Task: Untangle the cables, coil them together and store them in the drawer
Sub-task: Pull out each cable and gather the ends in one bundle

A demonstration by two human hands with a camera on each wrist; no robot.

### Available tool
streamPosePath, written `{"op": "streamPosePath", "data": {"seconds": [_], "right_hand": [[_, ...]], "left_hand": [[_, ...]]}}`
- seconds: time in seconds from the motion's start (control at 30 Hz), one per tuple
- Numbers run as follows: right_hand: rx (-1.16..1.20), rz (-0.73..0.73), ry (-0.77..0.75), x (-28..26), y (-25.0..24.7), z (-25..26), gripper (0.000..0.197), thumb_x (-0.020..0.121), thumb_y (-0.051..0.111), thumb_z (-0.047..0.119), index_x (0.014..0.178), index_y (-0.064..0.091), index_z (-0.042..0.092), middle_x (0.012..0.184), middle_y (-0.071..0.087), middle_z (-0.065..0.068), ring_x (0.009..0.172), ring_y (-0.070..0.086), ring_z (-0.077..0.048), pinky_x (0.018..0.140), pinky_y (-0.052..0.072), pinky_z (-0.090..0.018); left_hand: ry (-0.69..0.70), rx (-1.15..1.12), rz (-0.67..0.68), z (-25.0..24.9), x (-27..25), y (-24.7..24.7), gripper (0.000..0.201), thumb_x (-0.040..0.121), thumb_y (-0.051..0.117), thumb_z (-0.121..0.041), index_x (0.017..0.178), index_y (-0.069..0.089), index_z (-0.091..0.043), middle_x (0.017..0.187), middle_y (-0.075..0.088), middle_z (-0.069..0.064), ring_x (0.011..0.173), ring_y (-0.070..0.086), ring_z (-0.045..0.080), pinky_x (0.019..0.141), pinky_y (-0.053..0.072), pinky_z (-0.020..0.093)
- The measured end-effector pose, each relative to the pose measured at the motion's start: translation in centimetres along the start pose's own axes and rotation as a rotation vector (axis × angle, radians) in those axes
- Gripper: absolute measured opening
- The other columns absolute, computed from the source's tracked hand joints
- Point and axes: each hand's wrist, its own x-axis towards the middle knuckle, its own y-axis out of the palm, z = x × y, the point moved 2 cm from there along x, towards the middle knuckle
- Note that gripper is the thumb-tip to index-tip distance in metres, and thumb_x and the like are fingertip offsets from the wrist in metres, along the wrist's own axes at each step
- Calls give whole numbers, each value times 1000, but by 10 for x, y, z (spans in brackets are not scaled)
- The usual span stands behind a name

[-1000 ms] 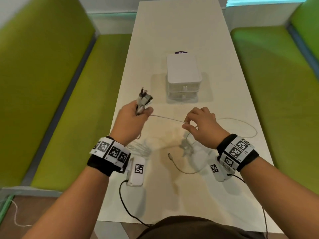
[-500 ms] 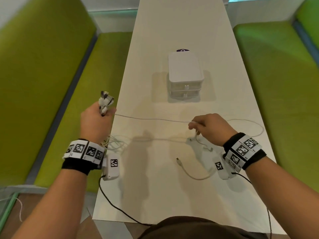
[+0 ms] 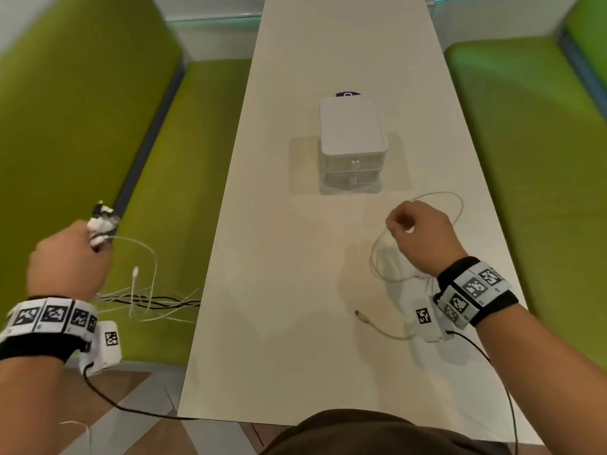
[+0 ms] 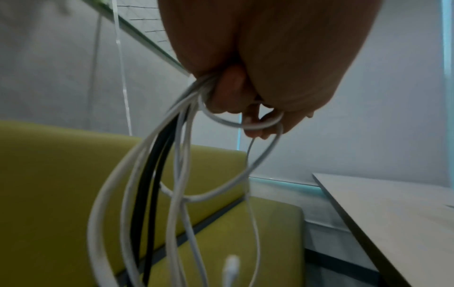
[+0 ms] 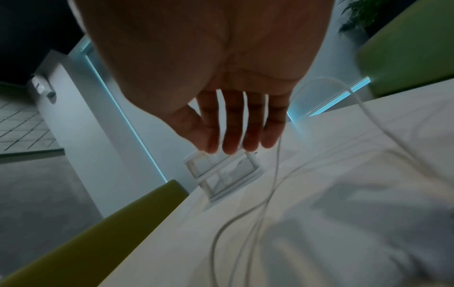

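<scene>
My left hand (image 3: 75, 254) is out past the table's left edge, above the green bench, and grips a bundle of white and black cables (image 4: 157, 194). The plug ends (image 3: 103, 218) stick up from the fist, and the strands (image 3: 147, 300) trail back to the table edge. One white plug (image 3: 135, 270) dangles free. My right hand (image 3: 417, 234) hovers over the table's right side with its fingers (image 5: 233, 136) hanging loose and apart. A thin white cable (image 3: 374, 267) hangs beside the little finger; its USB plug (image 3: 358, 312) lies on the table. The white two-drawer unit (image 3: 351, 133) stands shut.
The long white table (image 3: 295, 356) runs away from me between green benches on the left (image 3: 170, 192) and the right (image 3: 525, 159). A small dark object (image 3: 347, 93) lies just behind the drawer unit. Black camera leads hang from both wrists.
My left hand has swung left off the table with the bundle. The strand stretched between my hands is gone and a plug now dangles below the left hand. The right hand shifted right.
</scene>
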Motion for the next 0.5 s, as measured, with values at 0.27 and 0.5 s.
{"op": "streamPosePath", "data": {"seconds": [0.27,0.5], "right_hand": [[-556,646,189,-20,-11,-21,20,72,78,20,86,68,30,90,57,11,87,62,-14,71,51,-27],[-588,430,22,-19,-9,-17,2,87,61,31,88,64,31,90,64,4,79,60,-19,69,49,-32]], "left_hand": [[243,-33,102,-147,-55,2,26,97,53,-32,88,51,-8,101,47,10,70,49,31,64,40,42],[139,-660,381,-207,-72,22,32,94,62,-35,68,49,-21,61,48,-4,58,41,18,55,30,32]]}}
